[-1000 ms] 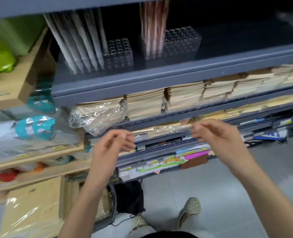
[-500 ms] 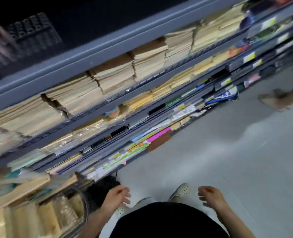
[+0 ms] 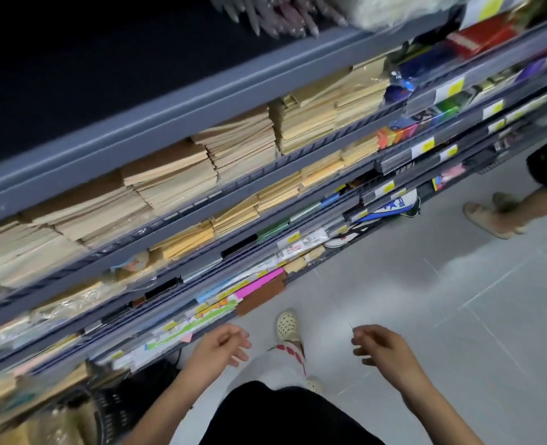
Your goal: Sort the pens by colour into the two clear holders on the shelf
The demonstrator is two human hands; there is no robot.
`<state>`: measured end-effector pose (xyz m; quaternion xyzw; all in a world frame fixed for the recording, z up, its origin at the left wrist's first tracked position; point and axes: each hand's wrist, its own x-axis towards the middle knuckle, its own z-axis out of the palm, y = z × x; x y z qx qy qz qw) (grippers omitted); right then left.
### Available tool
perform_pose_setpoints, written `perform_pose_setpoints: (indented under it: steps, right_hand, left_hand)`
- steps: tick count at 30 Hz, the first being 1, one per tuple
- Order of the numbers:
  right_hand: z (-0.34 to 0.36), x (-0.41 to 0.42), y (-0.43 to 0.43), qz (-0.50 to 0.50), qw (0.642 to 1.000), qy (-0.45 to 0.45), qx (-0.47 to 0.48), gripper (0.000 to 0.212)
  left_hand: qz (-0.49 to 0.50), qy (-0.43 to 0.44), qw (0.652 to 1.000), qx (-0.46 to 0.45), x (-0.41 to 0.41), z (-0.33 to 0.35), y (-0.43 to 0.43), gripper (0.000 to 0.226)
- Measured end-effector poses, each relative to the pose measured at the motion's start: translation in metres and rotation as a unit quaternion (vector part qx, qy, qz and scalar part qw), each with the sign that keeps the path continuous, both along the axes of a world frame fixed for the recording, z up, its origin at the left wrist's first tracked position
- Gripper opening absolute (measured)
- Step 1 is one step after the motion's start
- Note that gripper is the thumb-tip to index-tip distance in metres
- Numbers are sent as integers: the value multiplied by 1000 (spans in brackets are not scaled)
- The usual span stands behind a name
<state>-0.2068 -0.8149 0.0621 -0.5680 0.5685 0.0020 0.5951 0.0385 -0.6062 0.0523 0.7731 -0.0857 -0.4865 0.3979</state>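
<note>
My left hand hangs low in front of the bottom shelves, its fingers loosely curled and holding nothing. My right hand is at the same height over the floor, also loosely curled with nothing in it. A blurred bunch of pens shows at the top edge on the upper grey shelf, far above both hands. The two clear holders are out of view.
Stacks of brown envelopes fill the middle shelves, with coloured paper and packets lower down. A dark basket sits at the bottom left. Another person's legs and sandals stand on the grey floor at the right.
Both hands dropped from the envelope shelf to hip height and let go of the clear wrap. The view swung right and down; the clear holders left the frame.
</note>
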Motion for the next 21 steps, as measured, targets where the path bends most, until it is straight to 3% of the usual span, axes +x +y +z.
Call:
perform_pose_setpoints:
  steps: [5, 9, 13, 17, 21]
  right_hand:
    - [53, 59, -99, 59, 986, -79, -137, 9]
    - [117, 106, -164, 112, 944, -141, -276, 15]
    - [164, 144, -202, 202, 870, -190, -407, 30]
    - [194, 186, -228, 257, 793, -219, -507, 35]
    - [211, 231, -242, 280, 734, -219, -579, 28]
  left_hand:
    - [0, -78, 992, -97, 28, 57, -90, 15]
    - [-32, -174, 970, -167, 53, 129, -156, 19]
    - [-29, -313, 913, -259, 77, 206, -205, 8]
    - [5, -438, 845, -306, 117, 260, -238, 13]
    - [38, -466, 851, -242, 195, 261, -288, 9]
